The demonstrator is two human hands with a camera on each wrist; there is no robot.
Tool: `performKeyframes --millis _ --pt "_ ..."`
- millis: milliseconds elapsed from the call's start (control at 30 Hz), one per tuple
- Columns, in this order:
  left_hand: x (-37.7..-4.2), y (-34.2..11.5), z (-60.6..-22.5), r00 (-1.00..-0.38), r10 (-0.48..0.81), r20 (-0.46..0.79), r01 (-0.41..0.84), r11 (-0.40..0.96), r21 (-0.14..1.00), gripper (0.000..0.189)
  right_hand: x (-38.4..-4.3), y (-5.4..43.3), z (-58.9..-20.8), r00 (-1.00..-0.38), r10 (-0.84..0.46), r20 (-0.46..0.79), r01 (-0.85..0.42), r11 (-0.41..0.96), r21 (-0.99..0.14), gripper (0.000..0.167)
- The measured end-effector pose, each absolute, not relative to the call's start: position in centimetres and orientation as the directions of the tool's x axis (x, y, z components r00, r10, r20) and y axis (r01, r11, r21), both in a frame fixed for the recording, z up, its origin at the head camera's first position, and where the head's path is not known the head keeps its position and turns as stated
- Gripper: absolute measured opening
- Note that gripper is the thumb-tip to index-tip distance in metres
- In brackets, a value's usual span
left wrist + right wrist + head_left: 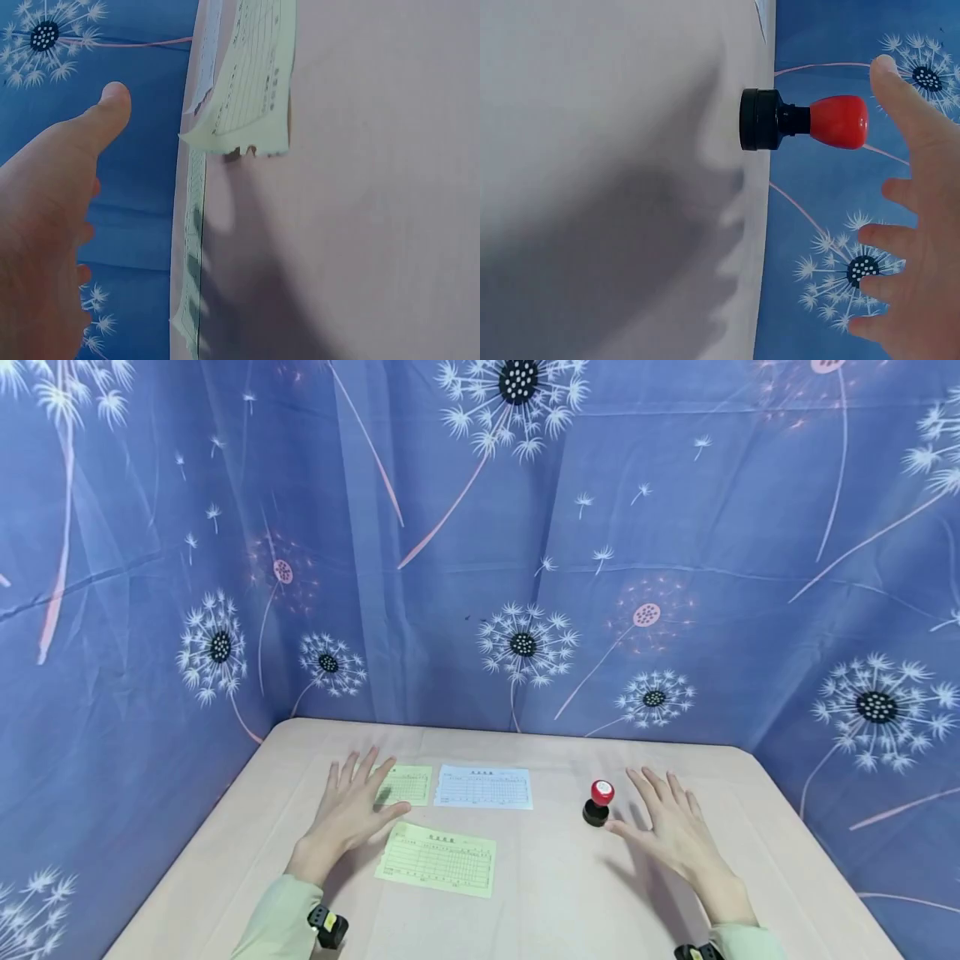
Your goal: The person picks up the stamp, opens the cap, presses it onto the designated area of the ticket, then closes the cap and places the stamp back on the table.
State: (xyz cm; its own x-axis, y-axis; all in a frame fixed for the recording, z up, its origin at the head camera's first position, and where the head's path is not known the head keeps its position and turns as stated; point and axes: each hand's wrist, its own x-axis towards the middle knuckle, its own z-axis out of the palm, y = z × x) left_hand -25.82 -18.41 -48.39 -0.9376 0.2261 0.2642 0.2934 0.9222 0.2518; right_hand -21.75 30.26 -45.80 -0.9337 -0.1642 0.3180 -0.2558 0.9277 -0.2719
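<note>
My left hand (348,814) hovers over the left part of the table with its fingers spread, holding nothing. It overlaps a green printed slip (410,785) in the head view. Nearer to me lies a second green slip (438,858), its end curling up in the left wrist view. A blue slip (483,787) lies beside the far green one. On the right, a stamp with a red knob and black base (600,802) stands upright. Just to the right of it my right hand (671,827) is held in the air, fingers spread, with the thumb nearest the stamp.
A pale cloth covers the table (555,893). Behind it and along both sides hangs a blue curtain (450,677) with dandelion prints. Each wrist wears a dark strapped device, such as the left one (327,927).
</note>
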Motion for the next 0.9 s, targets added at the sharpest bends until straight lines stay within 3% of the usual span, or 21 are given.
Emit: performKeyframes --millis 333,900 --pt "-25.8 -17.1 -48.0 -0.890 0.278 0.362 0.391 0.873 0.291 0.063 -22.1 29.7 -46.3 -0.871 -0.190 0.454 -0.364 0.870 -0.333 0.068" --pt "-25.3 -11.0 -46.5 -0.889 0.296 0.350 0.446 0.736 0.510 0.036 -22.8 27.4 -47.0 -0.915 -0.098 0.390 -0.307 0.798 -0.519 0.067"
